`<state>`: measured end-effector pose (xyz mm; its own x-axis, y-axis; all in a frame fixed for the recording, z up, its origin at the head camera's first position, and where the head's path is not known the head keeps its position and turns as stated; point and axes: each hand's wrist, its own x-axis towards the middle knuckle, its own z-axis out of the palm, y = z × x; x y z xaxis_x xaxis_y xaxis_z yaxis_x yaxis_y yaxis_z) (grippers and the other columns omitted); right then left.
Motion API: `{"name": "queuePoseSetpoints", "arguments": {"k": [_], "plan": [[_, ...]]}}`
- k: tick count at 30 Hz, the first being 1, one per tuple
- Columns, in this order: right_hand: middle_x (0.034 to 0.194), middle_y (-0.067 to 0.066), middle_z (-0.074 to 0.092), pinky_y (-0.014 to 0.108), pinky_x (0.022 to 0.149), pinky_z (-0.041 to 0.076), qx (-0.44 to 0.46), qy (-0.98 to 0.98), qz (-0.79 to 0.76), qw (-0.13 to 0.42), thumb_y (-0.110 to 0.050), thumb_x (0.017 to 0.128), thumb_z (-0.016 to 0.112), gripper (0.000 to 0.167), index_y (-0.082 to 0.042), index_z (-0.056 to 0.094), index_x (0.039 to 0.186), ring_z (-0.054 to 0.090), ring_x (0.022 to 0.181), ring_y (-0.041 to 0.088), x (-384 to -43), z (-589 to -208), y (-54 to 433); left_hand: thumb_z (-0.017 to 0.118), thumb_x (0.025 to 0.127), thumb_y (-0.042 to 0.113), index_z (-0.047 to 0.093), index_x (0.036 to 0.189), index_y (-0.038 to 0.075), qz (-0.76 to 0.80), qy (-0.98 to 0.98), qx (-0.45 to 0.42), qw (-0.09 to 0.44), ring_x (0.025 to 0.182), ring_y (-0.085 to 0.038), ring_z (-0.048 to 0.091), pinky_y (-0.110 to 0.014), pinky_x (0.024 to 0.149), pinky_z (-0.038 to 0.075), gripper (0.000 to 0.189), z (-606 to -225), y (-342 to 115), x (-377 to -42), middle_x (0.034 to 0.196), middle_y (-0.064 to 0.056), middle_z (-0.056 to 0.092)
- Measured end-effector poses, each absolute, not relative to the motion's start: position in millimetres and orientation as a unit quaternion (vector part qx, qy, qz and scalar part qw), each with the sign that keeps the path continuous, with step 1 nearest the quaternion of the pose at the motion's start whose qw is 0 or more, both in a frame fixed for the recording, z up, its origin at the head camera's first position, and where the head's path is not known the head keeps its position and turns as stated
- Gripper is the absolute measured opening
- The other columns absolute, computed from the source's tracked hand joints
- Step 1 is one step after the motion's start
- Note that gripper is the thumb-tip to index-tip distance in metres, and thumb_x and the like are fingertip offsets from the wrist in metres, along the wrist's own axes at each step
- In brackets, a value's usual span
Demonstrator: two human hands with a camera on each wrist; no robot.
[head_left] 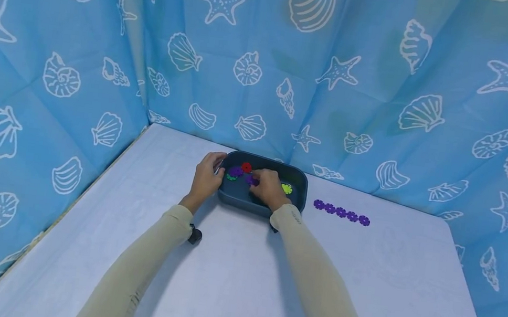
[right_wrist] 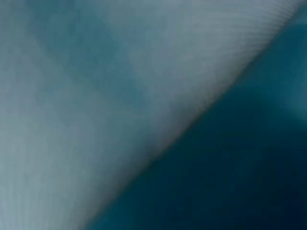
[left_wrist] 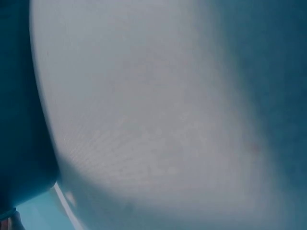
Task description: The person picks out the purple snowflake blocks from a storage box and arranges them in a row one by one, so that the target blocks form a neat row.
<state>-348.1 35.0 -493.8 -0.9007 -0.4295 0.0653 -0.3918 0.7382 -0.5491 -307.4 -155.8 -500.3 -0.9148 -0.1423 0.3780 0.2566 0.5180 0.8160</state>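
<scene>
A dark grey plastic tub (head_left: 252,207) stands near the back of the table, holding several notched, flower-shaped plastic discs. My left hand (head_left: 206,176) rests against the tub's left side, fingertips and thumb right at the wall and rim. Inside the tub, my right hand (head_left: 268,185) pinches a purple flower-shaped disc (head_left: 250,179) between thumb and fingers, partly covering it. Just left of that lie another purple disc (head_left: 236,171), a red disc (head_left: 246,167) and a green disc (head_left: 231,177). A yellow-green disc (head_left: 287,188) shows beyond the right hand. Both wrist views show only blurred sleeve and dark shapes.
Several purple discs (head_left: 341,212) lie in a row on the white table (head_left: 229,282), to the right of the tub. A blue shell-patterned curtain (head_left: 261,101) closes off the back and sides. A black wrist device (head_left: 195,235) shows beside the left sleeve.
</scene>
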Motion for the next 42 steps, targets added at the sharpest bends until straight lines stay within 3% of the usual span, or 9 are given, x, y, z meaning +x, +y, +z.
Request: {"name": "queuePoseSetpoints", "arguments": {"k": [14, 23, 30, 42], "plan": [[0.116, 0.014, 0.068, 0.038, 0.094, 0.055, -0.219, 0.912, -0.345, -0.027, -0.009, 0.085, 0.074, 0.044, 0.003, 0.062, 0.126, 0.065, 0.105, 0.025, -344.2, -490.2, 56.4, 0.059, 0.091, -0.008, 0.055, 0.128, 0.0, -0.487, -0.853, -0.029, 0.188, 0.125, -0.022, 0.053, -0.024, 0.107, 0.043, 0.038, -498.5, -147.3, -304.7, 0.128, -0.014, 0.055], [0.112, 0.014, 0.069, 0.039, 0.093, 0.056, -0.221, 0.9, -0.37, -0.067, -0.005, 0.083, 0.074, 0.045, 0.005, 0.062, 0.125, 0.066, 0.102, 0.026, -345.4, -464.6, 85.1, 0.058, 0.091, -0.009, 0.055, 0.127, -0.001, -0.485, -0.852, -0.031, 0.196, 0.124, -0.022, 0.054, -0.024, 0.107, 0.043, 0.038, -497.8, -147.2, -305.0, 0.127, -0.014, 0.055], [0.115, 0.014, 0.068, 0.041, 0.094, 0.055, -0.197, 0.919, -0.331, -0.088, -0.011, 0.085, 0.073, 0.046, 0.002, 0.061, 0.128, 0.065, 0.105, 0.026, -348.1, -444.6, 128.0, 0.058, 0.09, -0.009, 0.055, 0.128, -0.001, -0.482, -0.854, -0.04, 0.192, 0.125, -0.023, 0.053, -0.027, 0.107, 0.043, 0.039, -495.0, -148.6, -305.1, 0.128, -0.015, 0.055], [0.127, 0.018, 0.06, 0.05, 0.098, 0.051, -0.076, 0.945, -0.317, -0.031, -0.015, 0.09, 0.07, 0.054, 0.001, 0.052, 0.138, 0.056, 0.116, 0.035, -338.9, -440.6, 232.3, 0.058, 0.09, -0.01, 0.055, 0.128, -0.002, -0.484, -0.853, -0.044, 0.189, 0.125, -0.024, 0.053, -0.029, 0.107, 0.044, 0.038, -494.7, -153.4, -304.9, 0.128, -0.016, 0.055]]}}
